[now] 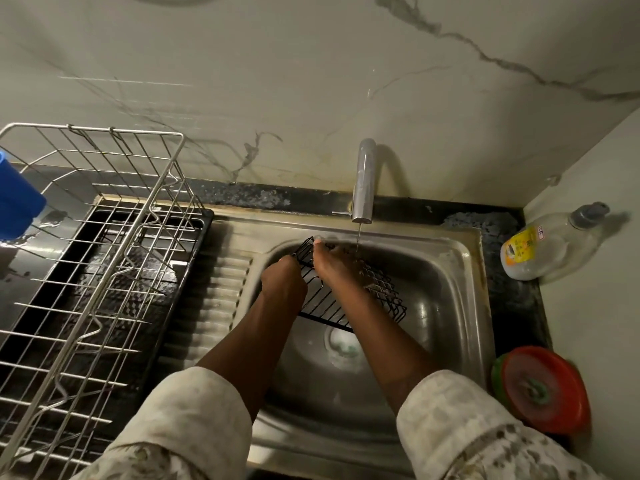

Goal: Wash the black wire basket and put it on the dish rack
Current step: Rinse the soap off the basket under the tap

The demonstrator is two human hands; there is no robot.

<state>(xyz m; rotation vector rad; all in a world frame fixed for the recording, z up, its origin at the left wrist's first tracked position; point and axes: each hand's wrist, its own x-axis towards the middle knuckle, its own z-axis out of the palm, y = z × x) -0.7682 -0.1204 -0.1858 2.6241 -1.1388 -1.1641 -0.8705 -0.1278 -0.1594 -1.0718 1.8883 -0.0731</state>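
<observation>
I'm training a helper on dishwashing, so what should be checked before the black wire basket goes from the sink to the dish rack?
1. Hold on black wire basket: ok, left hand grips its left edge.
2. Right hand grip: cannot tell, it lies across the wires.
3. Tap off: not ok, a thin stream runs.
4. Basket rinsed: cannot tell.
5. Room on dish rack: ok, bare wires beside the sink.
</observation>
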